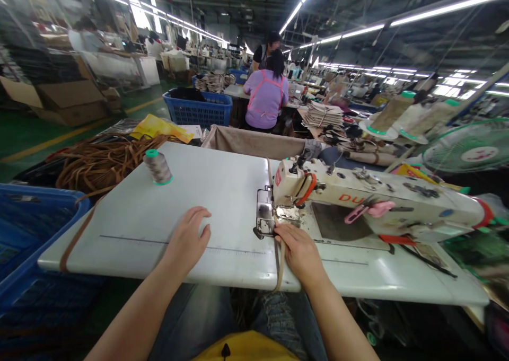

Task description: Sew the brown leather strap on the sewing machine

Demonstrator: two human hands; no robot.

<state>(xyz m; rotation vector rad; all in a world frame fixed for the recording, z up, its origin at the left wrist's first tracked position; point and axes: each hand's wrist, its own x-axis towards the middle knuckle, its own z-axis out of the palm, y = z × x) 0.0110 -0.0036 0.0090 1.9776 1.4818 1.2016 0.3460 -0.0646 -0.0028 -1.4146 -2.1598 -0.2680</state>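
My right hand [298,248] is at the needle area of a white sewing machine [330,186], its fingers closed on a narrow tan strap [281,268]. The strap runs under the presser foot and hangs down over the table's front edge. My left hand [190,235] rests on the white tabletop [222,181], fingers apart, with nothing in it. A ruler line printed on the table passes beside that hand. Farther back on the left stands a grey thread cone [158,167] with green ends. Another brown strap [79,236] lies across the table's left end.
A heap of brown straps [107,162] lies beyond the table's left side, above a blue crate [35,212]. Thread cones [392,112] and a green fan [473,146] stand at the right. A person in purple [265,98] sits ahead, near another blue crate [198,108].
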